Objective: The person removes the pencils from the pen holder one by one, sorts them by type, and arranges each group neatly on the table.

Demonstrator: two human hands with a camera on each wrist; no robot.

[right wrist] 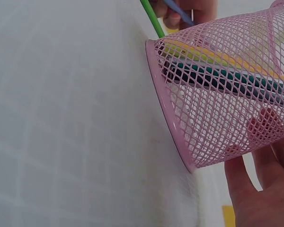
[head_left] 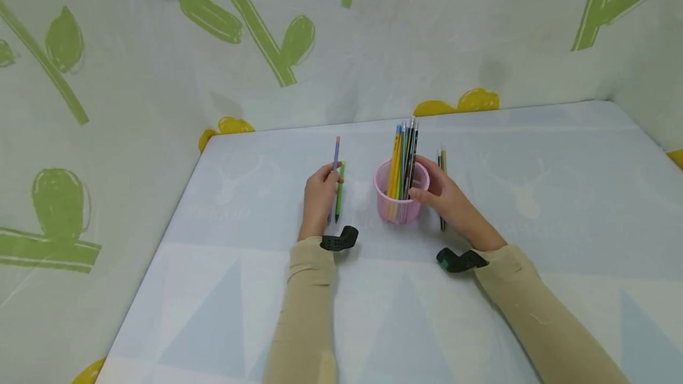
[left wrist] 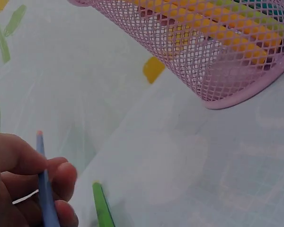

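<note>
One pencil is pinched by the left hand's fingers, left of the cup, which is held in the right hand's curved fingers. Pickup seems underway; a cupward lift is probably needed.

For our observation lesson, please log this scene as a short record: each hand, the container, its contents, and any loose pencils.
Left hand: pinches a purple pencil with a pink end
Beside that hand: green pencil
Right hand: holds the pink mesh cup by its side
Cup contents: upright pencils, including yellow and black ones
Right of cup: more pencils, partly hidden by the right hand
</note>
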